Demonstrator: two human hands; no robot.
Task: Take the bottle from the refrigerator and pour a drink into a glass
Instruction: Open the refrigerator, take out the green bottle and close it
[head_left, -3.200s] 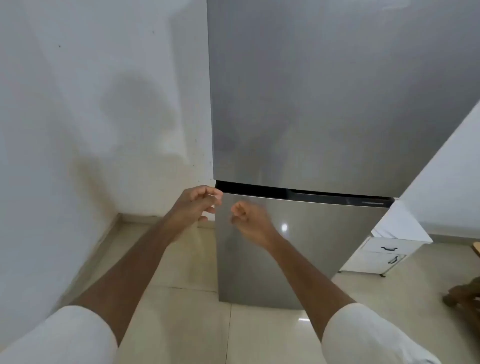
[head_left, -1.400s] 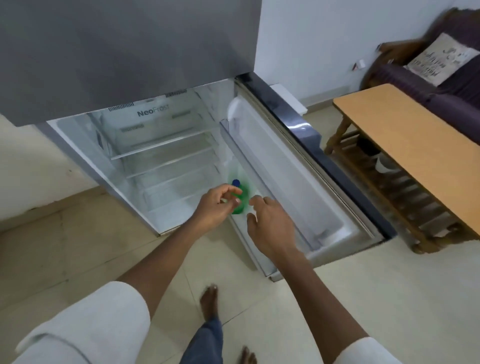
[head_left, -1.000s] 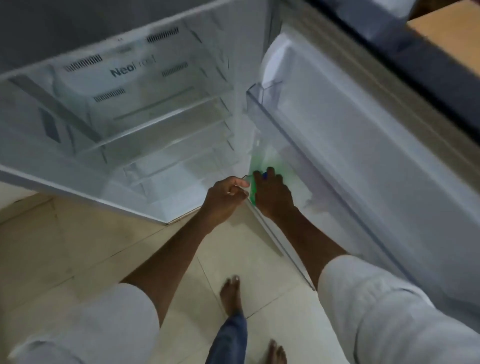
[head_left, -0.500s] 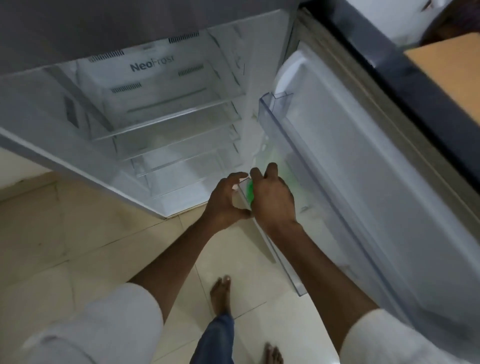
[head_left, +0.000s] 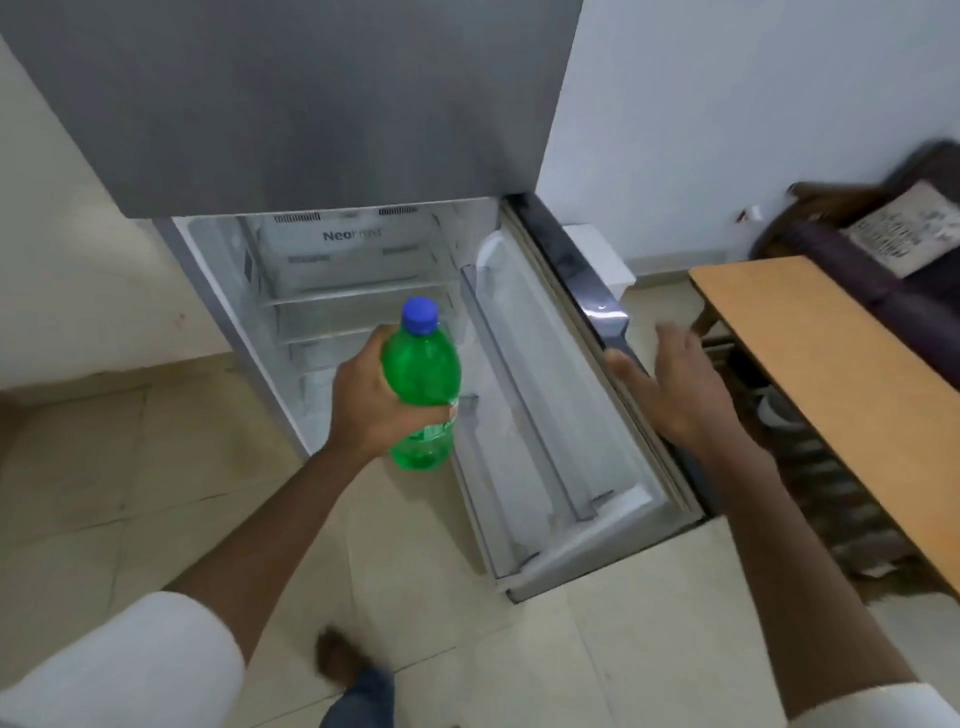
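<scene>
A green plastic bottle (head_left: 422, 374) with a blue cap is upright in my left hand (head_left: 366, 402), held in front of the open lower refrigerator compartment (head_left: 332, 291). My fingers wrap its lower half. My right hand (head_left: 675, 387) is flat with fingers spread, resting against the outer edge of the open refrigerator door (head_left: 550, 415). The compartment's shelves and the door's bins look bare. No glass is in view.
A wooden table (head_left: 831, 384) stands to the right, close to the open door, with a slatted lower shelf. A dark sofa with a cushion (head_left: 904, 234) sits behind it. A small white cabinet (head_left: 597, 254) is beside the refrigerator. My bare foot (head_left: 337, 657) is on the tiled floor.
The bottle came out of the door bin and up, now in my left hand alone. My right hand left the bottle and moved right to the door's edge. The view pulled back.
</scene>
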